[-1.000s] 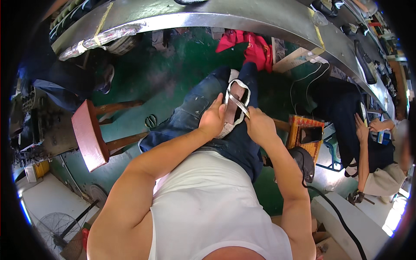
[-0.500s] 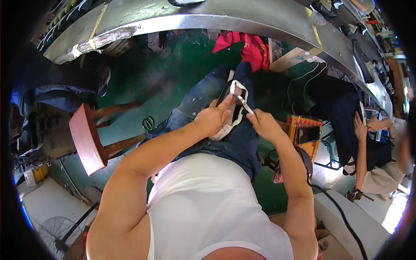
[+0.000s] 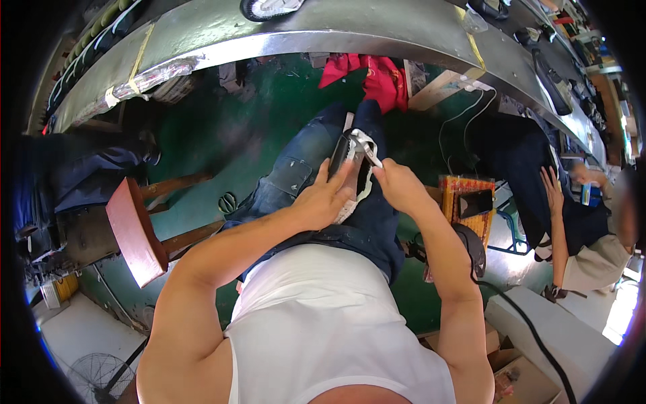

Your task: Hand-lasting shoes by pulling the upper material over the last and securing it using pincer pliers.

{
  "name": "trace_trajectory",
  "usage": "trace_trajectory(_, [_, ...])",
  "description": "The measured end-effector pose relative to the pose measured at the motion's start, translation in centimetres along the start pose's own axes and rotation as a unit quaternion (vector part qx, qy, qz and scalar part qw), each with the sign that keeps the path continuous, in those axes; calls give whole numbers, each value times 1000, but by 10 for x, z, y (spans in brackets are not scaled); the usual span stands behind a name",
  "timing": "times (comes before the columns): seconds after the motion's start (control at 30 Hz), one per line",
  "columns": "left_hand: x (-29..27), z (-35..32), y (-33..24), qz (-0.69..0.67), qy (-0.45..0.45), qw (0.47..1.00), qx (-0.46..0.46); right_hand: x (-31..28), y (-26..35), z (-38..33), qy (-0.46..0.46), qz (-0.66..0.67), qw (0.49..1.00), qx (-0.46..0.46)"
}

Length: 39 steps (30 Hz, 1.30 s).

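A partly made shoe (image 3: 354, 183) with a white edge and a dark side lies lengthwise on my lap, between my thighs. My left hand (image 3: 321, 204) grips its near left part, the fingers spread along the side and across the inside. In my closed right hand (image 3: 398, 183) is a metal hand tool (image 3: 367, 153) with a pale handle. Its metal head touches the far end of the shoe, near the white edge. My fingers and the shoe hide the tool's exact shape.
A metal-topped bench (image 3: 363, 30) crosses ahead, with a shoe (image 3: 270, 8) on it. A reddish-brown stool (image 3: 136, 232) stands left, scissors (image 3: 227, 202) on the floor beside it. At right are a phone (image 3: 475, 203) on a patterned box and a seated co-worker (image 3: 552, 195).
My left hand has slid nearer along the shoe and its fingers have spread. The tool's head has moved slightly toward the far end. A shoe on the bench shows more fully.
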<state>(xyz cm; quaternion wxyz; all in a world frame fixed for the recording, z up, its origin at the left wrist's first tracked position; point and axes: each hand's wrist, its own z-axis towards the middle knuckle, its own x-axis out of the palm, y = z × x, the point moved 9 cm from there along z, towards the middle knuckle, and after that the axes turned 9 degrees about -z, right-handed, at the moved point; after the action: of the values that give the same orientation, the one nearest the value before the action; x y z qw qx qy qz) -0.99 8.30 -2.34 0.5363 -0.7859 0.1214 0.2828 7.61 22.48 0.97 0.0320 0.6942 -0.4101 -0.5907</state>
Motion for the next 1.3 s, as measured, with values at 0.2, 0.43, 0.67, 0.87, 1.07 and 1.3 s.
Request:
trace_trajectory(0.2, [3, -25, 29, -177, -97, 976, -84, 32, 11, -35, 43, -10, 999, 3])
trace_trajectory(0.43, [6, -31, 13, -186, -2, 978, -94, 47, 8, -57, 42, 21, 998, 34])
trace_trajectory(0.67, [-55, -10, -32, 8, 78, 995, -68, 34, -23, -100, 22, 252, 955, 158])
trace_trajectory(0.87, [-142, 1, -118, -160, -61, 975, 138, 48, -40, -139, -16, 535, 822, 196])
trace_trajectory(1.07, [-81, 63, -70, -424, -16, 903, -65, 35, -34, -145, -43, 326, 934, 138])
trace_trajectory(1.3, [-8, 19, 6, -89, -39, 995, 29, 31, -20, -133, 76, 212, 960, 166])
